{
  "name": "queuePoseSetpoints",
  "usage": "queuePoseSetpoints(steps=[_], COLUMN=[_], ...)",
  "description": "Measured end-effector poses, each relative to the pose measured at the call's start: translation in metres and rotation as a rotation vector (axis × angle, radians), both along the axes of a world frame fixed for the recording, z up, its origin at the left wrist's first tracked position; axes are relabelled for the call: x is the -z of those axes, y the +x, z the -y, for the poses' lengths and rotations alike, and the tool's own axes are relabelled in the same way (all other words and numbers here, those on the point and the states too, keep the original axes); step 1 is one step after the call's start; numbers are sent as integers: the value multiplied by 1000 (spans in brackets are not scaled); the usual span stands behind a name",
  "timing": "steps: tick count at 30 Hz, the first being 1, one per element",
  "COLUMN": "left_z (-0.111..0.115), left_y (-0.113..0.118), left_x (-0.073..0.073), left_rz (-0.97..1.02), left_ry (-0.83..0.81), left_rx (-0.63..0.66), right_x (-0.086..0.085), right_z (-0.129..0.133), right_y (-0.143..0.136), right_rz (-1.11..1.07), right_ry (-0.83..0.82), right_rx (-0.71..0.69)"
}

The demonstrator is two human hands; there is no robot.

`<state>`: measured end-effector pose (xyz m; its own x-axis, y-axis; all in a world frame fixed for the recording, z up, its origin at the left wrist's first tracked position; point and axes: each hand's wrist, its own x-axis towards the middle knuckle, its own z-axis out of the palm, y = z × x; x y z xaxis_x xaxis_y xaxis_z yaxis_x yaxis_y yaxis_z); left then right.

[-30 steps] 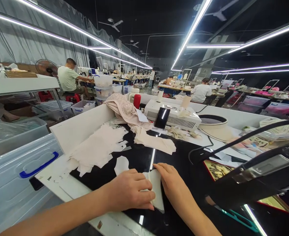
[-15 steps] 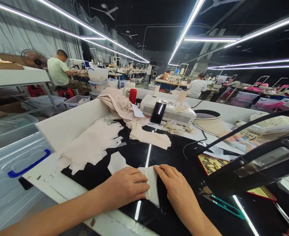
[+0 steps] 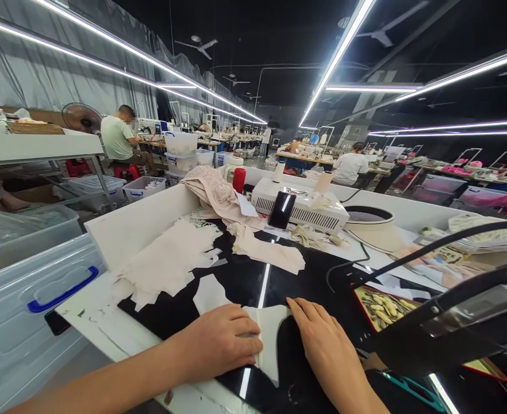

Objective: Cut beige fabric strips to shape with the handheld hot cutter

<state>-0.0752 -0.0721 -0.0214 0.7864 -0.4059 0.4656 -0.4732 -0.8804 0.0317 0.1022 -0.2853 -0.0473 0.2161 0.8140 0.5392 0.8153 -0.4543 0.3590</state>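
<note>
Lying under left hand (image 3: pixel 221 340), fabric (image 3: pixel 271 336) reaches right hand (image 3: pixel 322 336).

We're under a black ceiling (image 3: pixel 271 29), tube lights (image 3: pixel 372 89) streaking away in bright rows! On our left, a grey curtain (image 3: pixel 89 66) hangs in long folds; overhead, fans (image 3: pixel 196 40). Ahead we see tables (image 3: pixel 305 158) running deep into the room, a pale pillar (image 3: pixel 360 112) to the right, red stools (image 3: pixel 127 172) and a white bench (image 3: pixel 38 148) leftward.

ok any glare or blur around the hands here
Head view: a bright streak reflects in the glossy black worktop, broken by the pale piece under the left hand; same view, the dark phone glints; that hand and the right hand look fairly sharp.
</note>
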Motion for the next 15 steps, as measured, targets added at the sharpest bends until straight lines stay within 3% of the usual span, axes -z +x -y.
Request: queuePoseSetpoints(steps=[7,12,15], left_z=[-2,-2,-2], left_y=[-6,-7,-7], left_x=[6,8,7], left_rz=[-20,-30,-24], left_ry=[-39,-39,-43], left_rx=[-9,-15,-14], right_x=[-10,-11,-20], right_z=[-5,-9,-7], right_y=[1,5,-6], right_rz=[-30,-4,36], right_ry=[-51,-23,30], right_rx=[3,47,6])
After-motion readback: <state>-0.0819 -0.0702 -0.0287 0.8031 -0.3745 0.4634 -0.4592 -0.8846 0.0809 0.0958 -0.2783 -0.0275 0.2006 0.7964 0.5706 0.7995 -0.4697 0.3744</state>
